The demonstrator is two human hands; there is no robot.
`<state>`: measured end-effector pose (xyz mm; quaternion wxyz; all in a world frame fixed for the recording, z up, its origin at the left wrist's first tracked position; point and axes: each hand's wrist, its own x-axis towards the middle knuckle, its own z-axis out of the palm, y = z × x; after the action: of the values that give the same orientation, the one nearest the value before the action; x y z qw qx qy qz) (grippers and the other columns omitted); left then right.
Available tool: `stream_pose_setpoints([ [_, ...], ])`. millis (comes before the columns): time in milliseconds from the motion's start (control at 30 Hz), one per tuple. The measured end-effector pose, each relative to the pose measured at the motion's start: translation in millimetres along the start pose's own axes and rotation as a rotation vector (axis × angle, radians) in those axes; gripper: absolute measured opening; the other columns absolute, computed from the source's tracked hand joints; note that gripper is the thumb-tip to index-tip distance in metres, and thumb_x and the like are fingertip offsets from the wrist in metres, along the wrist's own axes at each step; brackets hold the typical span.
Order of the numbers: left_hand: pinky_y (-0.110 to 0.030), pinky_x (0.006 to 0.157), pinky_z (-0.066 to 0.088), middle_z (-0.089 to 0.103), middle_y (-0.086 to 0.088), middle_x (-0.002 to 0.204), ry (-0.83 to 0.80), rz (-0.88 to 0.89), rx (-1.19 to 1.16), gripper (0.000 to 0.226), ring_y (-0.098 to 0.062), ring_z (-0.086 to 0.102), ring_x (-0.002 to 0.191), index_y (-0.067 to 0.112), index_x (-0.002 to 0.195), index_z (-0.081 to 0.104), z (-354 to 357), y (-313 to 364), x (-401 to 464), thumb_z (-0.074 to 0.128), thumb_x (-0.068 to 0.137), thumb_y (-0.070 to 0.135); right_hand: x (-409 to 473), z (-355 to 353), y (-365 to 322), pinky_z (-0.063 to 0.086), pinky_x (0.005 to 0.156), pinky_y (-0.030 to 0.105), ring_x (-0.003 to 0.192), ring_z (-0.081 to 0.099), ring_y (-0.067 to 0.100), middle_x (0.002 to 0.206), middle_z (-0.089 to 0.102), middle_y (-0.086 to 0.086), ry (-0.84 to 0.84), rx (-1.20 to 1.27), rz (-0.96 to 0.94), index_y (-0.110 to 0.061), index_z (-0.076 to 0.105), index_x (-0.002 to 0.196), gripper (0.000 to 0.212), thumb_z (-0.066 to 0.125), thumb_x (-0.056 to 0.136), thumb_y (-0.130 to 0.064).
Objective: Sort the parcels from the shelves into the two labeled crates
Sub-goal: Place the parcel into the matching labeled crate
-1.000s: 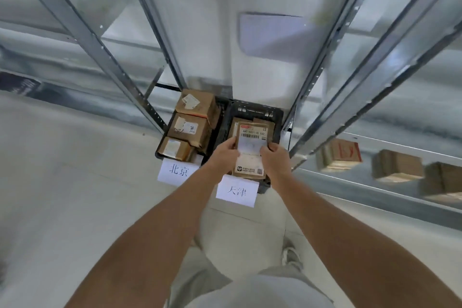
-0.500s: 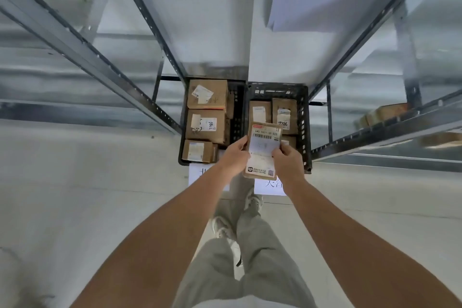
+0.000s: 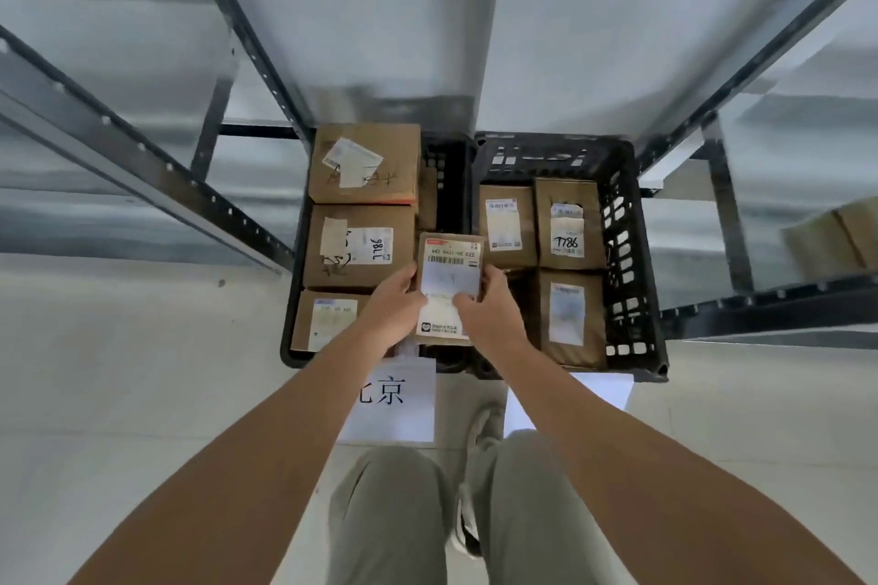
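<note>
I hold a small brown parcel (image 3: 449, 271) with a white shipping label, face up, over the gap between two black crates on the floor. My left hand (image 3: 396, 306) grips its left edge and my right hand (image 3: 489, 309) grips its right edge. The left crate (image 3: 456, 176) holds three labelled cardboard parcels (image 3: 358, 247) stacked in a column. The right crate (image 3: 627, 252) holds three parcels, one marked T786 (image 3: 567, 223). A white paper label (image 3: 394, 399) with Chinese characters lies in front of the left crate; another paper label (image 3: 603, 387) lies before the right one.
Grey metal shelf uprights rise on both sides, at left (image 3: 142, 157) and right (image 3: 722, 204). More cardboard parcels (image 3: 831, 238) sit on a shelf at the far right. My legs and shoes (image 3: 475, 489) stand on the pale floor just before the crates.
I have stepped closer to the crates and my view has tilted down over them. Both hands kept hold of the parcel, which now hangs lower over the crates' shared edge.
</note>
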<state>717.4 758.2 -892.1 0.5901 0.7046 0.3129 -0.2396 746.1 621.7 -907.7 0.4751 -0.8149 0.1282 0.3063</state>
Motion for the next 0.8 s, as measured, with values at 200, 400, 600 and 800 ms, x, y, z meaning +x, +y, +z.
stream_pose_setpoints([
  [200,-0.049,0.097,0.054,0.069,-0.007,0.121,0.081,0.123,0.007,0.032,-0.026,0.065,0.109,0.019,0.128,0.061,-11.2,-22.7,111.7,0.045,0.101,0.011,114.1,27.7,23.4,0.056,0.095,0.045,0.115,0.06,0.024,0.135,0.059,0.004,0.029,-0.081,-0.205,-0.017,0.036,0.149,0.057,0.058,0.097,-0.019],
  [400,-0.041,0.096,0.056,0.07,-0.003,0.119,0.061,0.179,-0.076,0.025,-0.021,0.066,0.109,0.024,0.118,0.06,-9.2,-32.2,157.4,0.041,0.105,0.014,156.9,36.4,33.8,0.057,0.091,0.038,0.106,0.06,0.017,0.136,0.058,-0.001,0.114,-0.122,-0.322,-0.019,0.037,0.149,0.053,0.054,0.099,-0.019],
  [600,-0.042,0.089,0.058,0.065,-0.004,0.129,0.015,0.155,0.099,0.041,-0.025,0.066,0.109,0.02,0.141,0.046,-20.0,-57.1,160.0,0.047,0.102,0.006,152.5,44.0,47.5,0.055,0.074,0.03,0.097,0.062,0.019,0.119,0.061,0.001,0.087,-0.245,-0.305,-0.013,0.041,0.135,0.046,0.063,0.096,-0.025],
  [800,-0.044,0.092,0.058,0.035,-0.008,0.159,-0.1,0.117,0.385,0.086,-0.03,0.055,0.128,0.036,0.159,0.009,-24.1,-66.6,152.5,0.055,0.097,0.0,143.7,51.3,52.5,0.06,0.084,0.049,0.102,0.059,0.026,0.115,0.049,0.002,-0.254,-0.435,-0.116,-0.029,-0.005,0.159,0.102,0.069,0.091,-0.012],
])
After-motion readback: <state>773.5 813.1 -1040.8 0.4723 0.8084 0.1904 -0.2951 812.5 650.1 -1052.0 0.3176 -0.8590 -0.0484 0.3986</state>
